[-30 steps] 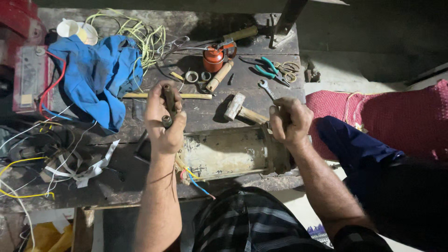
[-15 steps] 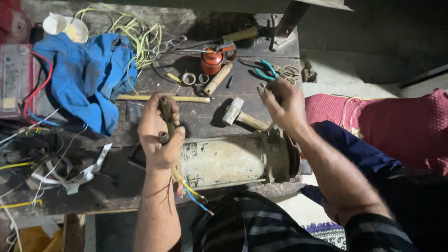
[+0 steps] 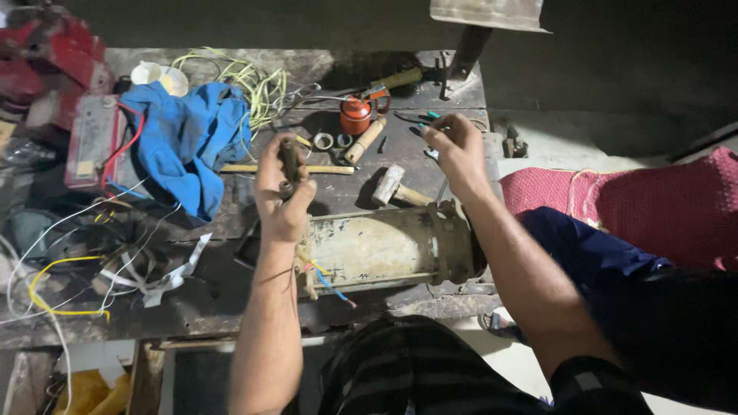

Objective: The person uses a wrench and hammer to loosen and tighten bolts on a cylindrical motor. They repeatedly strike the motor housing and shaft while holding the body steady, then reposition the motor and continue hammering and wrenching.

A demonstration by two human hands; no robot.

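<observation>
A dirty cream cylindrical motor housing (image 3: 384, 247) lies across the near edge of the workbench, with coloured wires (image 3: 327, 278) coming out of its left end. Just above that end, my left hand (image 3: 283, 192) is shut on a short tool with a brown wooden handle (image 3: 290, 159), held upright. My right hand (image 3: 459, 150) reaches over the motor to the back of the bench and curls around green-handled pliers (image 3: 425, 123), of which only the handle tips show.
A wooden-handled hammer (image 3: 396, 188) lies just behind the motor. Further back are a red oil can (image 3: 355, 115), metal rings (image 3: 324, 141) and a thin wooden stick (image 3: 323, 169). A blue cloth (image 3: 184, 142), tangled wires (image 3: 246, 77) and a red box (image 3: 92, 138) fill the left. A red woven sack (image 3: 638, 207) sits to the right.
My right hand has left the motor's right end and moved up and back to the green-handled pliers. The left hand stays above the motor's left end with the tool.
</observation>
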